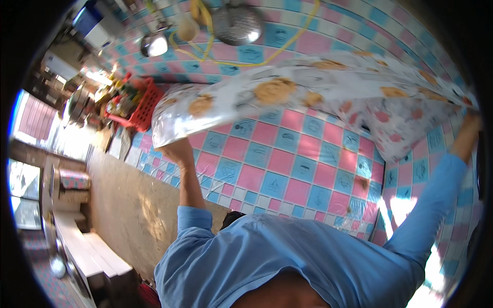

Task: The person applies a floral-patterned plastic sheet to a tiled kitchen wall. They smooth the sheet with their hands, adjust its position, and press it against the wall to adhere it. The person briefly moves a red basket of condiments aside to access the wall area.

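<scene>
A white plastic sheet (275, 90) printed with orange flowers is stretched between my two hands, raised over a counter covered in pink and blue checked plastic (287, 161). My left hand (175, 151) grips its near left corner. At the far right, my right hand (470, 114) is raised at the sheet's gathered other end; its fingers are blurred and partly cut off by the rim of the view. Below that end hangs a part with red fruit-like prints (396, 127); whether it belongs to the same sheet I cannot tell.
A red plastic basket (148, 104) with mixed items stands at the counter's left end. A perforated skimmer (237, 25), a metal ladle (154, 44) and a yellow cord (285, 48) hang along the tiled wall. White benches (83, 246) stand at lower left, past the bare floor.
</scene>
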The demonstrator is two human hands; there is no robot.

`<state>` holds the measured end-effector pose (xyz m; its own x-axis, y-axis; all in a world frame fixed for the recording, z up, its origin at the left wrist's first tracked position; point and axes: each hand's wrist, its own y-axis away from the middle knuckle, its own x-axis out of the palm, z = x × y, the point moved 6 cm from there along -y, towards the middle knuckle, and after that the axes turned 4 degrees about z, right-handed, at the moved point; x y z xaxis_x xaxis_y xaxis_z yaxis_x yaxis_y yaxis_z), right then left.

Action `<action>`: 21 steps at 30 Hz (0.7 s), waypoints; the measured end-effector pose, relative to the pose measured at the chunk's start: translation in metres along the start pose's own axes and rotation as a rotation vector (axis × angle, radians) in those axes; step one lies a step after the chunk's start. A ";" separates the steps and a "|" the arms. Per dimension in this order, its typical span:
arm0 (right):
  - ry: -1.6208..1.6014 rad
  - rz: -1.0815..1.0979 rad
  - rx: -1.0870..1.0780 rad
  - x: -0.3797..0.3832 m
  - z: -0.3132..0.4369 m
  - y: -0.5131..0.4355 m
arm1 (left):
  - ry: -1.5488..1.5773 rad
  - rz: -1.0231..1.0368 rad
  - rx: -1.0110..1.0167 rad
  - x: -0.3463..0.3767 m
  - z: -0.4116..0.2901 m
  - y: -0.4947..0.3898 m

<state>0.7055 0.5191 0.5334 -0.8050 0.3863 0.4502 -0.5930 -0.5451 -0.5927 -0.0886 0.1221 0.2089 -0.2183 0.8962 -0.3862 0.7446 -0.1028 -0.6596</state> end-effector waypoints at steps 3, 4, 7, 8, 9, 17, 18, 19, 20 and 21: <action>0.015 0.000 0.052 0.000 -0.011 -0.001 | -0.139 -0.080 0.230 -0.035 0.043 -0.015; 0.016 -0.003 0.064 0.000 -0.012 -0.001 | -0.036 -0.083 0.134 -0.041 0.053 -0.018; 0.023 -0.012 0.096 -0.005 -0.010 -0.002 | 0.111 -0.059 -0.268 -0.048 0.101 -0.017; 0.014 -0.016 0.117 -0.003 -0.011 0.001 | 0.037 -0.041 -0.485 -0.051 0.154 -0.013; 0.017 -0.020 0.122 -0.005 -0.010 0.002 | -0.039 -0.008 -0.702 -0.059 0.171 -0.009; -0.009 -0.031 0.187 -0.018 -0.005 0.019 | -0.242 0.465 0.094 0.002 0.215 -0.082; -0.022 -0.026 0.204 -0.019 -0.014 0.017 | -0.369 0.420 0.331 0.008 0.234 -0.110; 0.001 -0.029 0.197 -0.028 -0.011 0.019 | 0.221 0.717 -0.109 0.033 0.208 -0.134; 0.014 -0.037 0.196 -0.039 -0.005 0.020 | 0.715 0.748 -0.663 0.049 0.175 -0.156; -0.020 -0.025 0.225 -0.033 -0.019 0.027 | 0.530 0.770 -0.194 0.058 0.189 -0.209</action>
<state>0.7161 0.5061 0.4896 -0.7882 0.3885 0.4773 -0.5926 -0.6884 -0.4183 -0.3765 0.1135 0.2023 0.6540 0.6961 -0.2963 0.6667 -0.7154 -0.2091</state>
